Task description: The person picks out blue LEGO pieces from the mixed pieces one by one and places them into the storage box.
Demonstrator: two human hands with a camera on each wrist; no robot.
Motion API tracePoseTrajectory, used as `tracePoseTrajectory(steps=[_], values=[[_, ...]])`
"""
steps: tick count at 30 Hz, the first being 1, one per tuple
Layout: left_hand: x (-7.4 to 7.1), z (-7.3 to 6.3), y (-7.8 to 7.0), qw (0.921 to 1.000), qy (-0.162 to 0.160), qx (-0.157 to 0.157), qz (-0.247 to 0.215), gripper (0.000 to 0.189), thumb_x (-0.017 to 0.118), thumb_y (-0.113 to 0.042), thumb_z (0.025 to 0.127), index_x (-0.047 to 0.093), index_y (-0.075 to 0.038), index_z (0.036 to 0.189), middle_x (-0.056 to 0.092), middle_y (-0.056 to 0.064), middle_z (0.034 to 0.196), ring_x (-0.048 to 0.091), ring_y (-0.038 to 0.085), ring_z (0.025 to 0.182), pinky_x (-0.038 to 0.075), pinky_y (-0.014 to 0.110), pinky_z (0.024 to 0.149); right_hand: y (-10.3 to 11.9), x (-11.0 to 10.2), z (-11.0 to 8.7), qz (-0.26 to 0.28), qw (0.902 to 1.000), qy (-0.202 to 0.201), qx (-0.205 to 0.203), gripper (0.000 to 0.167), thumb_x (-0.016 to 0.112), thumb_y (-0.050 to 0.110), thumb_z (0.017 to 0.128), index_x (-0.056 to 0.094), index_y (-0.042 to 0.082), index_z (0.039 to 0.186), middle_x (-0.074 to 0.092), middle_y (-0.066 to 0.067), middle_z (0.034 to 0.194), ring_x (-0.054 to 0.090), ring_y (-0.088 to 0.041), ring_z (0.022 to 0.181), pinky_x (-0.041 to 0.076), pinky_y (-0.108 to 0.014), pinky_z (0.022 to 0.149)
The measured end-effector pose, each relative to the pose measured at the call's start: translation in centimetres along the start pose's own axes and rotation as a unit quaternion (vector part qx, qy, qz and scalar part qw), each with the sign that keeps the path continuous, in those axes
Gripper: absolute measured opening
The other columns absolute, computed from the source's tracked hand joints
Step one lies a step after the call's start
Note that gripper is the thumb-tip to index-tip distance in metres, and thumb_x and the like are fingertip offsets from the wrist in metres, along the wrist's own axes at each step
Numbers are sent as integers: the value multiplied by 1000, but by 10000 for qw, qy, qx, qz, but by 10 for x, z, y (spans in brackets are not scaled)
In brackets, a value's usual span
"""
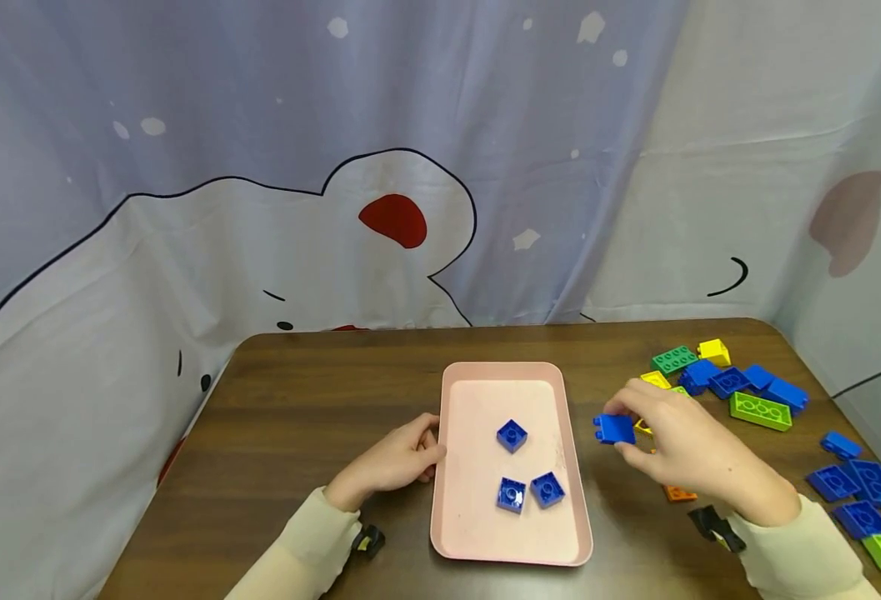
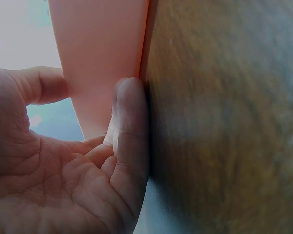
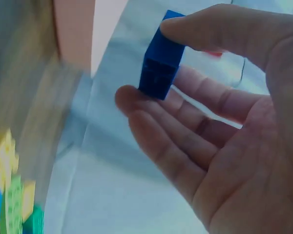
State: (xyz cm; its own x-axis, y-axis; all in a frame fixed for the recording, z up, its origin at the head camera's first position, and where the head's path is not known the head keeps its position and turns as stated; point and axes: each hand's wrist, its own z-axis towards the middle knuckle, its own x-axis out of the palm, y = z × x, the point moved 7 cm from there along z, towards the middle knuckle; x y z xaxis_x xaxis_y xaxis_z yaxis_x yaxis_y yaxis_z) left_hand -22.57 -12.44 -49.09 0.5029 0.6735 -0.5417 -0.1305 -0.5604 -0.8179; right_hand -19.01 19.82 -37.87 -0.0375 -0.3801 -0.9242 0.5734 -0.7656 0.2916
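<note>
My right hand (image 1: 683,429) pinches a blue toy brick (image 1: 615,429) between thumb and fingers, just right of the tray. In the right wrist view the thumb presses one face of the blue brick (image 3: 162,56) and fingertips support it opposite. My left hand (image 1: 391,458) holds the left edge of the pink tray (image 1: 458,533). In the left wrist view the thumb touches the rim of the tray (image 2: 100,48) and the fingers lie low against its wall, near the tabletop. Inside the tray lie three blue bricks, one farther back (image 1: 512,436), two nearer the front (image 1: 511,495) (image 1: 548,489).
A pile of mixed bricks, including a lime green brick (image 1: 760,411), a dark green brick (image 1: 674,360) and a yellow brick (image 1: 713,352), lies at the back right. More blue and green bricks (image 1: 860,518) line the right edge. An orange brick (image 1: 678,493) sits partly under my right hand.
</note>
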Motion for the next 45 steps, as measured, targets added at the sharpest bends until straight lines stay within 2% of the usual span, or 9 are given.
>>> tracePoseTrajectory(steps=[4, 9, 12, 18, 24, 29, 39, 42, 45], values=[[0, 0, 0, 10000, 1, 4, -1, 51, 54, -20, 100, 46, 3, 146, 63, 4, 83, 64, 17, 67, 53, 28, 62, 36, 17, 1, 454, 9967, 240, -621, 35, 87, 15, 78, 66, 24, 104, 60, 17, 100, 60, 2, 86, 58, -26, 76], [-1, 0, 0, 10000, -28, 16, 17, 49, 55, -20, 101, 48, 2, 144, 63, 3, 82, 64, 15, 66, 53, 28, 62, 67, 39, -3, 983, 9845, 996, -1056, 33, 85, 14, 81, 65, 23, 106, 62, 15, 104, 58, 3, 86, 55, -21, 74], [-1, 1, 0, 10000, -32, 27, 24, 49, 55, -20, 101, 48, 2, 144, 63, 3, 82, 64, 15, 66, 53, 28, 62, 76, 51, -5, 1135, 9772, 1385, -1140, 32, 83, 14, 82, 66, 22, 108, 62, 14, 104, 56, 4, 83, 54, -18, 73], [0, 0, 0, 10000, -4, 40, 0, 50, 54, -20, 101, 47, 3, 145, 63, 3, 82, 64, 16, 66, 53, 28, 62, 82, 64, -8, 1235, 9713, 1741, -1045, 30, 84, 17, 84, 67, 22, 108, 61, 14, 99, 51, 6, 74, 48, -15, 66], [0, 0, -1, 10000, -18, 38, -9, 51, 54, -19, 100, 46, 4, 144, 63, 3, 82, 64, 16, 66, 54, 28, 63, 84, 72, -8, 1317, 9651, 2084, -879, 28, 84, 25, 86, 66, 24, 107, 60, 16, 97, 52, 5, 77, 52, -17, 71], [0, 0, 0, 10000, -16, 29, -21, 52, 54, -19, 100, 46, 4, 146, 63, 3, 82, 64, 15, 66, 53, 27, 62, 86, 77, -7, 1394, 9599, 2244, -940, 28, 83, 30, 87, 67, 26, 110, 63, 16, 100, 55, 5, 81, 56, -18, 78], [-1, 0, 1, 10000, -36, 41, -6, 52, 54, -19, 100, 46, 4, 146, 63, 3, 82, 64, 15, 65, 53, 27, 62, 87, 79, -7, 1363, 9594, 2264, -980, 30, 84, 28, 87, 68, 25, 112, 65, 16, 104, 56, 5, 84, 58, -21, 81], [-1, 0, 0, 10000, -23, 24, 5, 52, 54, -19, 100, 46, 4, 146, 63, 3, 82, 64, 15, 66, 53, 28, 63, 89, 76, -9, 1295, 9616, 2149, -1113, 36, 83, 33, 87, 68, 24, 118, 65, 14, 108, 58, 4, 88, 57, -21, 82], [-1, 0, 0, 10000, -18, 4, 41, 52, 54, -19, 100, 46, 4, 146, 63, 4, 83, 64, 15, 66, 52, 27, 62, 91, 71, -12, 1174, 9656, 1946, -1267, 51, 83, 42, 86, 66, 22, 130, 63, 12, 121, 60, 0, 99, 58, -25, 87]])
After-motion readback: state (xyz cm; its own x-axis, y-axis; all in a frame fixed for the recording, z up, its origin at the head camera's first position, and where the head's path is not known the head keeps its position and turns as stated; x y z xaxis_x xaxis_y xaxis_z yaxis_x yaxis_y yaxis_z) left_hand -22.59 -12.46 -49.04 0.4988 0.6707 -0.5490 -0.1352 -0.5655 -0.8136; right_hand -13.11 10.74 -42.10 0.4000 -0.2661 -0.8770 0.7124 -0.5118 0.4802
